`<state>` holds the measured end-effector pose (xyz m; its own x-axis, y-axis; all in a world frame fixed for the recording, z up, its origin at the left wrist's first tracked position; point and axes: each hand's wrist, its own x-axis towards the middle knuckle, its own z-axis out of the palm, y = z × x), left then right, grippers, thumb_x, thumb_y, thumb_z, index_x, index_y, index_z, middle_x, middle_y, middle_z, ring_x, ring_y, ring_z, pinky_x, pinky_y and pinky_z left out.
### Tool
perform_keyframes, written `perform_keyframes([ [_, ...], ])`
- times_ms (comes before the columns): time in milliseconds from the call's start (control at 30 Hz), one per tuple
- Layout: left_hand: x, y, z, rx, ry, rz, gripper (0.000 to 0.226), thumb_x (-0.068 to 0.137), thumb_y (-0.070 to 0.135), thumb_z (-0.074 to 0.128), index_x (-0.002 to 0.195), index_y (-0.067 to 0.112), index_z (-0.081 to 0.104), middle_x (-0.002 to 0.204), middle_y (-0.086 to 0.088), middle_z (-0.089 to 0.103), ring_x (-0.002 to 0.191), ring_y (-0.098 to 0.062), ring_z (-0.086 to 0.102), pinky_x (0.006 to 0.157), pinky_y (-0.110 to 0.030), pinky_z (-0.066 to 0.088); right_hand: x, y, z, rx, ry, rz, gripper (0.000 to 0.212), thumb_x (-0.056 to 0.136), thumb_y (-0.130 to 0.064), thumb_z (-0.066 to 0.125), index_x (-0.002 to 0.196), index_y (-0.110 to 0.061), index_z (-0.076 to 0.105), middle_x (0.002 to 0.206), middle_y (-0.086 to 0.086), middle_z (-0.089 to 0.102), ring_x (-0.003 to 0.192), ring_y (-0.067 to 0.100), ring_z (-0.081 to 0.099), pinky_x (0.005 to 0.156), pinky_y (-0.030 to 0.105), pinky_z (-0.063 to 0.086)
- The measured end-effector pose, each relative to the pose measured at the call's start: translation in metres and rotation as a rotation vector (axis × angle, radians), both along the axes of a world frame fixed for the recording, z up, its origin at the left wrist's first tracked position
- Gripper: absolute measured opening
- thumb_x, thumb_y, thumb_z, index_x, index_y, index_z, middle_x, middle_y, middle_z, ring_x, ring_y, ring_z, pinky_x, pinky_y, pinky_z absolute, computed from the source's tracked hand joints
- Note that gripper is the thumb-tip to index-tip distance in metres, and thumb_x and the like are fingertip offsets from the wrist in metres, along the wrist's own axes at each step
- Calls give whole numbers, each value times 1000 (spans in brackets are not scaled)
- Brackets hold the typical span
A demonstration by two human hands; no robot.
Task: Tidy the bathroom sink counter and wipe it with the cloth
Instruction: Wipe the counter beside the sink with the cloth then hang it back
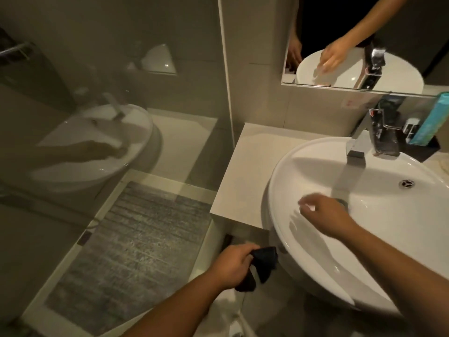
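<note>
Holding: one dark cloth (263, 265) hangs bunched from the left hand (234, 262), below the table edge and just beside the outer wall of the basin, off the surface to be wiped.
Left hand: fingers curled tight round the cloth, probably keeping it clear until it is needed.
Right hand (324, 211): over the bowl near the drain, fingers loosely bent and blurred; it may pinch something small and pale, but I cannot tell.
Basin (303, 166): one white round bowl sitting on the table.
Tap (371, 139): one chrome mixer behind the bowl.
Table (245, 166): the pale slab left of the bowl is bare, which suggests tidying there is done.
Back corner: one black holder (424, 149) with one turquoise tube (431, 120), probably parked out of the wiping path.
Mirror (352, 45): one.
</note>
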<state>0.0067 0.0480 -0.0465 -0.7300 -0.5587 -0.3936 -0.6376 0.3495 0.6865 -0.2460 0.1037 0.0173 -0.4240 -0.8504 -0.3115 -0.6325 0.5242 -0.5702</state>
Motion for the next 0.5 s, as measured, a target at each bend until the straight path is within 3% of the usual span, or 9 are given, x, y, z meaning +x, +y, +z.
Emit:
perform_keyframes([
  [67, 2, 16, 28, 37, 55, 85, 34, 96, 15, 42, 120, 28, 60, 116, -2, 67, 104, -14, 61, 93, -33, 49, 29, 32, 18, -11, -205, -155, 37, 93, -36, 52, 77, -10, 72, 84, 6, 74, 81, 26, 68, 81, 41, 53],
  [100, 1, 23, 45, 19, 99, 112, 34, 97, 15, 41, 121, 28, 60, 117, -1, 67, 103, -11, 60, 93, -29, 49, 44, 47, 27, 17, -337, -225, 45, 94, -43, 50, 73, -11, 72, 77, 5, 73, 73, 23, 68, 76, 40, 55],
  [167, -5, 33, 80, -83, 198, 101, 35, 98, 17, 42, 127, 28, 57, 122, 2, 65, 105, -5, 57, 93, -19, 44, 67, 69, 40, 112, -601, -311, 58, 91, -58, 45, 80, -9, 73, 77, 10, 73, 70, 22, 67, 71, 35, 56],
  [267, -17, 41, 119, -296, 286, -68, 42, 97, 20, 43, 138, 29, 44, 136, 4, 57, 120, -10, 52, 105, -23, 39, 82, 77, 53, 47, -1015, -445, 64, 85, -67, 48, 107, -11, 69, 103, 15, 73, 97, 26, 69, 85, 41, 57],
  [333, -23, 41, 135, -485, 310, -233, 49, 93, 19, 42, 142, 26, 38, 143, 2, 51, 129, -17, 49, 110, -33, 39, 82, 76, 70, -139, -1157, -542, 50, 86, -53, 58, 113, -11, 68, 111, 14, 72, 103, 30, 67, 88, 43, 55],
  [400, -25, 40, 142, -673, 378, -372, 53, 86, 19, 40, 139, 20, 38, 142, -4, 53, 130, -22, 49, 111, -39, 38, 82, 78, 88, -311, -1151, -568, 36, 88, -33, 61, 114, -9, 66, 114, 16, 69, 100, 29, 65, 81, 41, 53],
  [500, -25, 39, 149, -809, 489, -497, 56, 81, 16, 41, 137, 13, 40, 142, -10, 52, 132, -27, 47, 110, -43, 36, 81, 90, 109, -484, -1067, -538, 24, 89, -13, 60, 112, -7, 66, 115, 21, 67, 102, 32, 64, 79, 45, 56],
])
